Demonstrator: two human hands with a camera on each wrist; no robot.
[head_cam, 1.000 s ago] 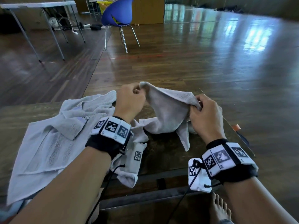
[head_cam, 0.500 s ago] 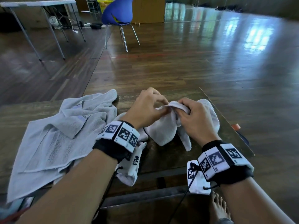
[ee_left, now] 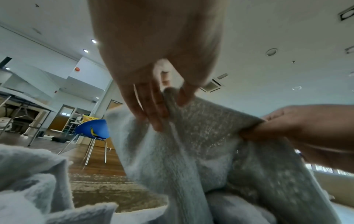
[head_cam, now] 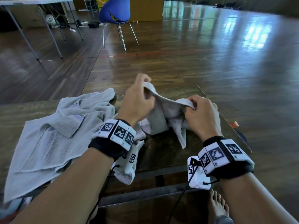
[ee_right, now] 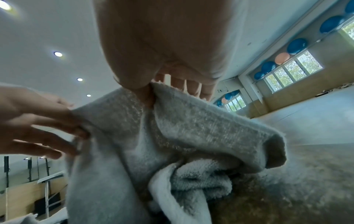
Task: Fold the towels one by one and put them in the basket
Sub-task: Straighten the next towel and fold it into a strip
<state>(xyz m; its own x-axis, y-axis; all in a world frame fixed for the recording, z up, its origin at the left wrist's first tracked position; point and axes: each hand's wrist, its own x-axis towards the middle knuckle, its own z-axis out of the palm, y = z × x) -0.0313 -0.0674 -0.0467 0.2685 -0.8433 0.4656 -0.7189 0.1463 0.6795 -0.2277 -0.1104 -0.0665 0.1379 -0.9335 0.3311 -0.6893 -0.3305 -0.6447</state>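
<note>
A small grey towel [head_cam: 163, 115] hangs bunched above the wooden table [head_cam: 163, 152], stretched between both hands. My left hand [head_cam: 142, 88] pinches one upper corner, raised higher. My right hand [head_cam: 192, 104] pinches the other end of the same edge, lower and to the right. The left wrist view shows the towel [ee_left: 201, 136] pinched between thumb and fingers [ee_left: 153, 106]. From the right wrist, the towel [ee_right: 191, 128] is gripped at its edge and folds droop below. A larger pale towel [head_cam: 53, 138] lies crumpled on the table's left. No basket is in view.
The table's right edge [head_cam: 226, 120] runs close to my right hand, with an orange-tipped object [head_cam: 234, 125] beyond it. A blue chair [head_cam: 114, 12] and a folding table [head_cam: 32, 2] stand on the wooden floor behind. A bare foot [head_cam: 218, 204] is below the table edge.
The hands were together at the towel's middle half a second ago. They have drawn apart, the left hand rising, and the towel's edge is stretched between them again.
</note>
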